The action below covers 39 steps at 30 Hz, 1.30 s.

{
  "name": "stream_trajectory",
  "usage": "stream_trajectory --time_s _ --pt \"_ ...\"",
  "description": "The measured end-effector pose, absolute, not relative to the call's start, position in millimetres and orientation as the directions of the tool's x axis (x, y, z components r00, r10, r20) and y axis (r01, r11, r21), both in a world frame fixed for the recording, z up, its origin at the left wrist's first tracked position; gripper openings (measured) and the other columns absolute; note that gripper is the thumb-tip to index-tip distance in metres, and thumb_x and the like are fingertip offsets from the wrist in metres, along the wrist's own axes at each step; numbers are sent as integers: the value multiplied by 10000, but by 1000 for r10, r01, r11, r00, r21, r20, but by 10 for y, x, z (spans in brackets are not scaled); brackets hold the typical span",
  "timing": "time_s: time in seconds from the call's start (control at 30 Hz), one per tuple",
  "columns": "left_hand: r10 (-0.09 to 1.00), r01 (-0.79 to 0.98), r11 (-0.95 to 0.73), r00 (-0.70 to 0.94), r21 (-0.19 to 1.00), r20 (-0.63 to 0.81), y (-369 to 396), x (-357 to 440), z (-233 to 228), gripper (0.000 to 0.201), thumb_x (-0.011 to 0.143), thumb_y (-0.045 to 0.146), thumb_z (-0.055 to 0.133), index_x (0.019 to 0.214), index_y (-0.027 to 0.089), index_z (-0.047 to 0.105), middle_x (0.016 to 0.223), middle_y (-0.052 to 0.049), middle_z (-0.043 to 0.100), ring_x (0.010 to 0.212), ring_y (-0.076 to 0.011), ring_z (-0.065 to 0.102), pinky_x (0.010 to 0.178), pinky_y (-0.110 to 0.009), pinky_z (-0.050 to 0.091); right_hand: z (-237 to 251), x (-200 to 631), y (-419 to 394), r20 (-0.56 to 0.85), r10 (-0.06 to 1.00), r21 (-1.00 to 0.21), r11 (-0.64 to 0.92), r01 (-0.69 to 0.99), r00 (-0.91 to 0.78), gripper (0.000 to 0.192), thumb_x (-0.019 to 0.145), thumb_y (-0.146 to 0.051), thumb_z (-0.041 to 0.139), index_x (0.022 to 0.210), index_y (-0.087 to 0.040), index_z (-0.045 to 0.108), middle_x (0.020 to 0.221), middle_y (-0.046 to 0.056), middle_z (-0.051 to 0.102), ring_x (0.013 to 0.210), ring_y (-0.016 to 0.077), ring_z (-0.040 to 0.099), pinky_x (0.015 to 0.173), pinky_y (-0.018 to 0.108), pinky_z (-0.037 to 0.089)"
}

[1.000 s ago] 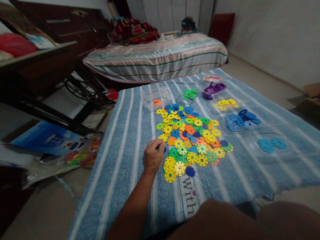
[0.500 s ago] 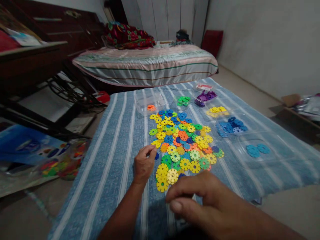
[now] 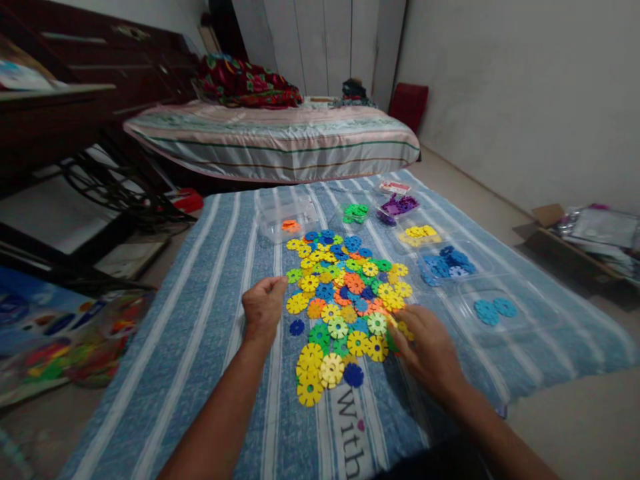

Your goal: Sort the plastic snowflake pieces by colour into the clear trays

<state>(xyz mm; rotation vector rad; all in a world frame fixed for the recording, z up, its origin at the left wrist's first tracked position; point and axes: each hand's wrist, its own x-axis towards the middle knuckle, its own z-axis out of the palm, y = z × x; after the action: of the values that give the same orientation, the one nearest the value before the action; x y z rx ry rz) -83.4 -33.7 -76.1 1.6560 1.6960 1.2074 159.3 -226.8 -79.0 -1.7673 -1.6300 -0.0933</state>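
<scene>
A loose pile of notched plastic flower-shaped discs (image 3: 354,283), mostly yellow, green, blue and orange, lies on the blue striped cloth. My left hand (image 3: 263,308) is closed at the pile's left edge, fingertips pinched near a light green disc (image 3: 294,275). Whatever it may hold is hidden. Over the right edge of the pile, my right hand (image 3: 429,347) reaches with fingers stretched and apart, touching yellow and green discs and partly covering them. Closest to me lie yellow discs (image 3: 309,388) and a dark blue disc (image 3: 353,375).
Clear plastic boxes hold sorted discs: orange (image 3: 291,226), green (image 3: 356,213), purple (image 3: 400,205), yellow (image 3: 420,233), dark blue (image 3: 450,262) and light blue (image 3: 487,312). Behind stands a bed (image 3: 270,143). A carton (image 3: 590,243) is on the floor at right.
My right hand has moved away from me, from in front of the pile to its right edge. My left hand stays closed, slightly farther from the pile. The view has shifted.
</scene>
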Motion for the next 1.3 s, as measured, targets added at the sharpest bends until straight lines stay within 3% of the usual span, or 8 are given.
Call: stream_trajectory --time_s 0.13,0.33,0.53,0.7,1.0,1.13,1.3 --pt "952 555 -98 -189 826 240 -243 -777 -883 248 745 393 560 752 197 710 756 -21 738 761 -203 679 712 -271 523 -941 1498 -2276 436 882 -436 31 899 181 227 902 -302 534 1090 -206 617 1128 126 629 1081 269 575 915 450 504" --pt "956 634 -156 -97 758 278 -310 -775 -872 253 752 384 540 765 200 714 826 -34 750 810 -207 686 778 -274 518 -947 1207 -2214 444 889 -395 85 915 109 231 868 -251 551 1084 -192 608 1226 141 577 1177 301 510 980 490 462" --pt "954 650 -164 -86 742 286 -294 -790 -867 247 743 389 551 759 208 719 827 -26 750 807 -211 687 775 -277 520 -842 1018 -2117 404 914 -438 168 883 26 145 828 -199 570 961 -208 627 1146 105 602 1103 262 532 947 436 482" --pt "957 655 -160 -79 739 277 -275 -796 -876 251 746 397 551 769 214 722 827 -22 751 819 -218 686 782 -285 516 -801 1021 -2107 481 877 -440 240 865 2 95 849 -186 544 901 -206 622 1108 88 616 1051 221 556 918 363 480" --pt "953 659 -195 -49 726 300 -286 -799 -895 252 744 405 548 743 219 718 800 -19 748 793 -214 680 755 -281 509 -914 1498 -2101 461 873 -307 -14 952 161 167 894 -267 534 988 -180 641 1098 134 624 1104 288 519 920 461 420" --pt "951 667 -203 -39 717 306 -291 -801 -906 268 754 409 531 750 218 719 797 -17 746 774 -205 674 740 -275 501 -956 1497 -2157 414 898 -342 3 940 147 160 911 -284 521 949 -186 642 1034 110 626 1002 259 547 851 413 439" --pt "953 677 -196 -39 709 300 -301 -797 -902 279 767 406 522 755 211 721 785 -27 740 767 -203 673 727 -276 495 -938 1413 -2207 421 903 -334 70 940 83 136 911 -253 515 905 -197 639 1051 106 615 1036 255 537 870 408 428"
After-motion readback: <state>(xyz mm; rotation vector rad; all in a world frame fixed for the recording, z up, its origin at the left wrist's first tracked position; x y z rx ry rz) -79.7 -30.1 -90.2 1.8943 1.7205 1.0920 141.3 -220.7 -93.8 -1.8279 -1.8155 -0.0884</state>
